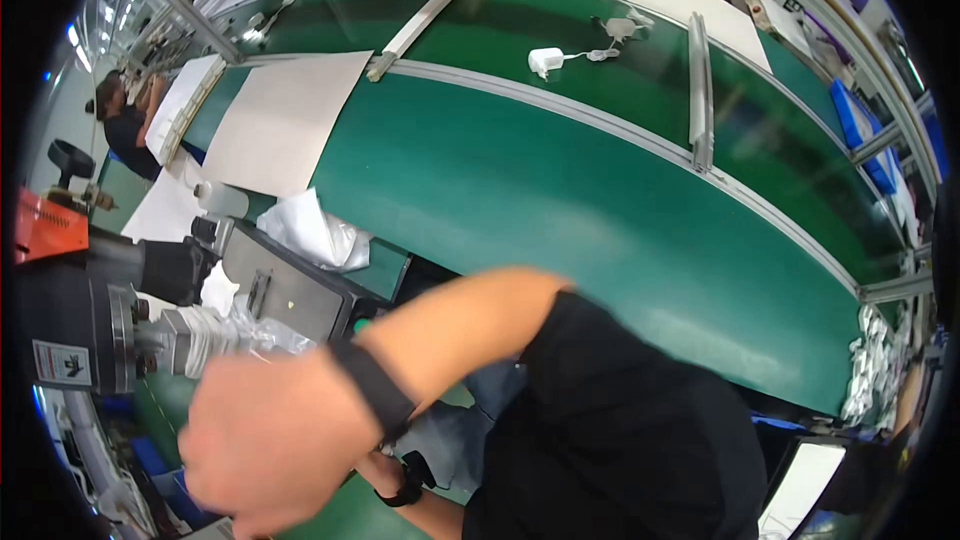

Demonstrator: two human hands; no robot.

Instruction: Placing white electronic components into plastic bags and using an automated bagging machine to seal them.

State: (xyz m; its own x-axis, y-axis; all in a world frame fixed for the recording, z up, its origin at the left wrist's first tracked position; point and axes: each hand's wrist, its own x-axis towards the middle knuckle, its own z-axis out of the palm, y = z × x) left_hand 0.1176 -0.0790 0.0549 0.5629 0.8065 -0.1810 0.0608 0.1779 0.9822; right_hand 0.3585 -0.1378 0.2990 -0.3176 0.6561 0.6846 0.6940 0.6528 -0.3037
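Note:
My right arm reaches across from the black sleeve toward the left. My right hand (270,440), with a black band at its wrist, is smeared by motion and large in front. Its fingers are blurred, so I cannot see whether it holds anything. Below it, my left hand (378,470), wearing a black watch, is mostly covered by the right one, and its fingers are hidden. Just beyond the right hand lie a bundle of white coiled cord (205,340) and crumpled clear plastic (275,332), beside a black machine (70,320) with an orange part.
A green workbench (500,170) runs across ahead, with a beige sheet (290,125), a white plastic bag (315,230) and a white bottle (220,199). Behind a metal rail, a white power adapter (546,62) lies on a green belt. Silvery wrapped pieces (870,370) lie right. Another person (130,130) sits far left.

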